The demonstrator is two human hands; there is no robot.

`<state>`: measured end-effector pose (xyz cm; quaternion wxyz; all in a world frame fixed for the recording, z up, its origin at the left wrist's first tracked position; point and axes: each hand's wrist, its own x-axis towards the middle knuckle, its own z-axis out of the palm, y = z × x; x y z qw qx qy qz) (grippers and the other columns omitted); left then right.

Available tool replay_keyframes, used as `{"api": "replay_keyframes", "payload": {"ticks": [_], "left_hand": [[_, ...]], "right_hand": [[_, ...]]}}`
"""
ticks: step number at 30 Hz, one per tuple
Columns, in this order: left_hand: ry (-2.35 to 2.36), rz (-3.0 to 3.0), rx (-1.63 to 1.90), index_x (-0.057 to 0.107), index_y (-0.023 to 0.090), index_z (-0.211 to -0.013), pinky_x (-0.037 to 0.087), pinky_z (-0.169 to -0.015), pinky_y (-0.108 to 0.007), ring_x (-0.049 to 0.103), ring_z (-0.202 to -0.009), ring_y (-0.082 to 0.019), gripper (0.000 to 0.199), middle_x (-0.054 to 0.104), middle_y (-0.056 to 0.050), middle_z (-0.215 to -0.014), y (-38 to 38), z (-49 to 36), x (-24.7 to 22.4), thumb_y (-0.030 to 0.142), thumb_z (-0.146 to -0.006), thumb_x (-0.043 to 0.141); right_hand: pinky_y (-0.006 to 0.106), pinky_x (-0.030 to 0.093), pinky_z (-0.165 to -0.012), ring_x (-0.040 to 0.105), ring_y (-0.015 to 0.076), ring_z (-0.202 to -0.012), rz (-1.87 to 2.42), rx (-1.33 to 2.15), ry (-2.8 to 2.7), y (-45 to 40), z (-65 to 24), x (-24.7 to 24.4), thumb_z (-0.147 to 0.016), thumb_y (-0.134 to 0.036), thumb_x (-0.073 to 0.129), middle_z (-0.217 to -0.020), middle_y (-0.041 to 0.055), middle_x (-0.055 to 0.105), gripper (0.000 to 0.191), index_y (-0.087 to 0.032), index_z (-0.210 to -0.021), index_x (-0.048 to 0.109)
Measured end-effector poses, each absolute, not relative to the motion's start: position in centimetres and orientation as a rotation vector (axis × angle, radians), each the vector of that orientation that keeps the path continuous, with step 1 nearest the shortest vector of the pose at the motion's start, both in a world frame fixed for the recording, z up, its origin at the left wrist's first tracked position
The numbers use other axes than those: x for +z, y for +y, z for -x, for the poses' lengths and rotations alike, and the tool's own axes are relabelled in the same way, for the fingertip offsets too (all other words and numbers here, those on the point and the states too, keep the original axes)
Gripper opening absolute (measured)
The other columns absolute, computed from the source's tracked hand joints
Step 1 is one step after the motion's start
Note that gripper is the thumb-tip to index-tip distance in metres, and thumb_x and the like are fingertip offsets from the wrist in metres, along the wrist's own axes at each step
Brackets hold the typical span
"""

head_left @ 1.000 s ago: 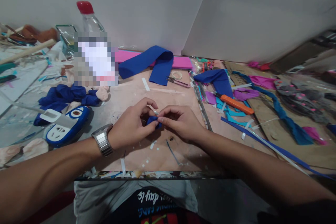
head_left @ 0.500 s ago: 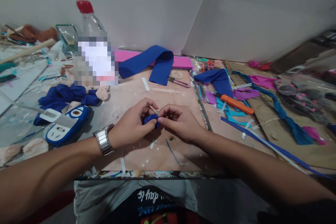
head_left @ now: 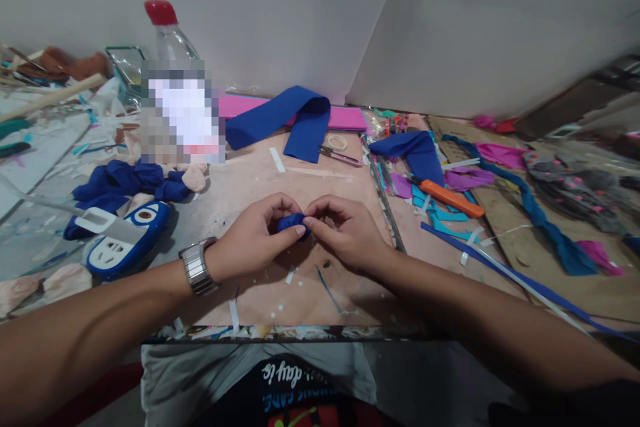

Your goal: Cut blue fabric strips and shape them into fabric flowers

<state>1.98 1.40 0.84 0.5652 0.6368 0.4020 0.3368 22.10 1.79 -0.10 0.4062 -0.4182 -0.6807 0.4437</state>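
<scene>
Between my two hands, over the middle of the worktop [head_left: 310,293], is a small bunched piece of blue fabric [head_left: 290,221]. My left hand [head_left: 257,230], with a metal watch [head_left: 197,268] at the wrist, pinches it between thumb and curled fingers. From the other side my right hand [head_left: 347,230] grips its right end with thumb and fingertips. Part of the fabric is hidden behind the fingers. Beyond the hands a wide blue fabric strip [head_left: 280,117] lies folded over a pink stack [head_left: 350,119].
Left of my hands lie a blue-and-white power strip [head_left: 130,240], bunched blue fabric [head_left: 120,180] and a red-capped bottle [head_left: 175,43]. Scissors [head_left: 340,155] and a tape roll [head_left: 336,141] lie behind. To the right are an orange cutter [head_left: 450,197] and fabric strips [head_left: 530,203].
The fingers have shifted slightly around the blue fabric, which has turned and now shows more of its upper side. A pale bit seen at the left fingertips is no longer visible.
</scene>
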Motion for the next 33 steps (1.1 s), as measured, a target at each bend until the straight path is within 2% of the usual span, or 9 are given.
{"api": "replay_keyframes", "payload": {"ticks": [4,9,18,26,33], "left_hand": [[0.958,-1.451,0.767,0.061,0.017,-0.097,0.046,-0.066,-0.025,0.059,-0.073,-0.012,0.018,0.066,0.000,-0.086,1.53,-1.94,0.74,0.031,-0.089,0.069],[1.024,-1.512,0.724,0.065,0.016,-0.097,0.045,-0.071,-0.027,0.058,-0.077,-0.013,0.022,0.067,0.000,-0.087,1.55,-1.92,0.64,0.032,-0.085,0.073],[1.046,-1.411,0.698,0.065,0.015,-0.090,0.043,-0.065,-0.026,0.055,-0.068,-0.012,0.021,0.063,0.001,-0.076,1.39,-2.12,0.85,0.036,-0.088,0.068],[1.022,-1.328,0.634,0.061,0.015,-0.082,0.047,-0.058,-0.023,0.060,-0.061,-0.011,0.022,0.066,-0.001,-0.070,1.42,-2.08,0.90,0.035,-0.085,0.071],[0.963,-1.065,0.591,0.061,0.015,-0.084,0.057,-0.057,-0.025,0.069,-0.060,-0.014,0.015,0.068,0.000,-0.066,1.26,-2.26,1.56,0.027,-0.085,0.069]], "right_hand": [[0.023,0.051,-0.066,0.063,0.0115,-0.071,1.048,0.977,-1.814,1.68,-22.11,0.17,-0.092,-0.026,0.068,-0.079,0.0012,0.071,0.010,-0.016,-0.091,0.071],[0.022,0.050,-0.065,0.061,0.0108,-0.069,1.063,0.891,-1.856,1.51,-22.01,0.22,-0.092,-0.024,0.067,-0.078,0.0005,0.071,0.008,-0.017,-0.092,0.070],[0.024,0.050,-0.067,0.062,0.0112,-0.071,1.027,1.062,-1.769,1.40,-22.06,-0.13,-0.093,-0.028,0.068,-0.079,0.0008,0.068,0.012,-0.016,-0.091,0.069],[0.024,0.053,-0.069,0.066,0.0118,-0.073,1.007,1.100,-1.755,1.48,-22.22,-0.27,-0.090,-0.026,0.073,-0.083,0.0024,0.073,0.011,-0.016,-0.093,0.072],[0.025,0.053,-0.072,0.069,0.0127,-0.075,1.012,0.703,-1.984,1.44,-22.43,0.55,-0.091,-0.019,0.072,-0.083,0.0029,0.075,0.005,-0.017,-0.088,0.073]]}}
